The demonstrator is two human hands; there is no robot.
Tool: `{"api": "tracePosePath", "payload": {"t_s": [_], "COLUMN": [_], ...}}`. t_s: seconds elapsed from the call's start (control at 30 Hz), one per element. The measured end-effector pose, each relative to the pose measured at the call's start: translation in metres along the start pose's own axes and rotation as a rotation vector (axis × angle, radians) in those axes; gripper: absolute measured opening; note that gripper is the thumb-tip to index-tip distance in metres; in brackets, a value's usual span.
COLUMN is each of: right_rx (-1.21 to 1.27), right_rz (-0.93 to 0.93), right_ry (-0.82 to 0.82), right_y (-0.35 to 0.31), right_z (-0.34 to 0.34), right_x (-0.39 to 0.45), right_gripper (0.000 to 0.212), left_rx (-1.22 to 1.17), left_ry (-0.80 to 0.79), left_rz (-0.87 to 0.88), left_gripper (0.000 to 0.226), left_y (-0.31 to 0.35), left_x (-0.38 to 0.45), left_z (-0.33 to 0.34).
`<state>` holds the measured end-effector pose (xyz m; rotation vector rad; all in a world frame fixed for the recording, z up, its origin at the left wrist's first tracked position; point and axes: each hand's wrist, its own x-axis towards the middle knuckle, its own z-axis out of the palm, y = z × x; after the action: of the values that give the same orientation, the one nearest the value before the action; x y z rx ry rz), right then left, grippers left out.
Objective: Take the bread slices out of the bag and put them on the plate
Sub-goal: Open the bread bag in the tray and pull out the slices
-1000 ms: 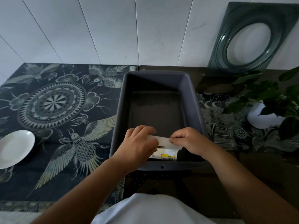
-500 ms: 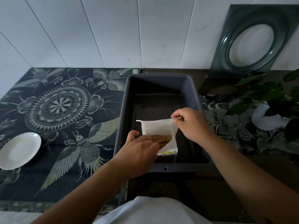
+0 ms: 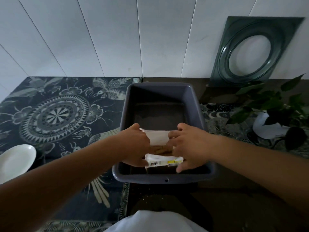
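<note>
A white bread bag (image 3: 158, 137) with a printed label lies in the near end of a grey plastic tub (image 3: 194, 101). My left hand (image 3: 136, 144) grips the bag's left side and my right hand (image 3: 187, 145) grips its right side, pulling the mouth apart. Brown bread (image 3: 161, 149) shows in the gap between my hands. A white plate (image 3: 15, 160) rests on the patterned mat at the far left, well away from both hands.
A dark patterned mat (image 3: 55, 114) covers the counter left of the tub. A potted plant in a white pot (image 3: 274, 118) stands at the right. A dark green square frame (image 3: 250, 51) leans on the white wall behind it.
My right hand has come down from holding the bag's flap up and now grips the bag's right side. My left hand has shifted to the left side, and the bag's mouth is spread wider.
</note>
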<state>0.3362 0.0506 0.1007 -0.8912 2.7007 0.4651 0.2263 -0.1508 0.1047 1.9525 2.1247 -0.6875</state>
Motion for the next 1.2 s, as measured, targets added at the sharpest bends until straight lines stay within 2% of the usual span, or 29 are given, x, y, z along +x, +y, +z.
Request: {"api": "tracePosePath", "payload": {"t_s": [0.17, 0.47, 0.67, 0.83, 0.93, 1.03, 1.1, 1.2], "right_rx": [0.053, 0.132, 0.151, 0.195, 0.278, 0.24, 0.263, 0.434], "right_rz": [0.032, 0.047, 0.09, 0.14, 0.165, 0.188, 0.186, 0.16], "right_ry": [-0.181, -0.203, -0.222, -0.248, -0.207, -0.155, -0.06, 0.07], "right_y": [0.012, 0.012, 0.012, 0.006, 0.003, 0.005, 0.004, 0.0], "right_z": [-0.001, -0.004, -0.003, -0.007, -0.008, -0.018, -0.027, -0.039], "right_x": [-0.021, -0.028, -0.034, -0.03, -0.025, -0.022, -0.015, 0.013], "right_gripper": [0.053, 0.047, 0.049, 0.053, 0.051, 0.046, 0.034, 0.022], "left_rx": [-0.02, -0.122, -0.11, -0.089, -0.146, -0.149, -0.134, -0.132], "left_ry": [-0.059, -0.128, -0.056, 0.096, 0.153, 0.222, 0.246, 0.271], "left_rz": [-0.007, -0.083, -0.107, -0.112, -0.111, -0.094, -0.1, -0.14], "left_gripper": [0.051, 0.052, 0.045, 0.038, 0.034, 0.032, 0.033, 0.034], "left_y": [-0.006, 0.001, 0.005, 0.013, 0.013, 0.015, 0.016, 0.018], "left_x": [-0.017, -0.026, -0.025, -0.02, -0.022, -0.022, -0.022, -0.022], "left_z": [0.011, 0.014, 0.015, 0.021, 0.028, 0.035, 0.037, 0.039]}}
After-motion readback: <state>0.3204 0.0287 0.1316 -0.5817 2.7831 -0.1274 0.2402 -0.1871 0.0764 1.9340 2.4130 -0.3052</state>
